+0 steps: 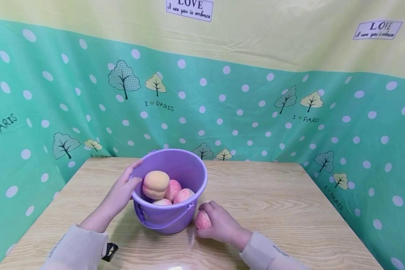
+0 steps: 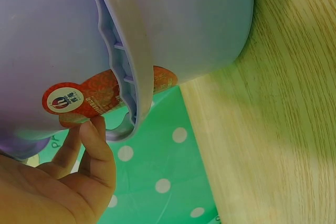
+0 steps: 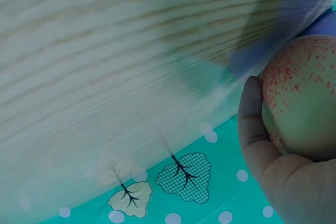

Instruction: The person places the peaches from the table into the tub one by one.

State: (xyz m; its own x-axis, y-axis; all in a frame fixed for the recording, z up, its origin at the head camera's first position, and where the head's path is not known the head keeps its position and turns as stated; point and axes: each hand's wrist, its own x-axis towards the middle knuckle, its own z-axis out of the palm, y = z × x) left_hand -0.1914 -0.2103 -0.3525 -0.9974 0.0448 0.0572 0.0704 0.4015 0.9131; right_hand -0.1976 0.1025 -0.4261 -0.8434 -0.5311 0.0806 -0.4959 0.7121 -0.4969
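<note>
A purple bucket stands on the table, with its handle hanging at the front. Inside lie several toy-like peaches; a yellow-and-pink one sits highest, beside a speckled pink one. My left hand grips the bucket's left rim. In the left wrist view, its fingers reach the outer wall near a red label. Just right of the bucket, low over the table, my right hand holds a pink speckled peach. The right wrist view shows that peach close up, partly cut off by the frame edge.
The wooden table extends around the bucket. A green dotted cloth with tree prints hangs behind the table and along both sides. A black clip-like piece shows at the left sleeve.
</note>
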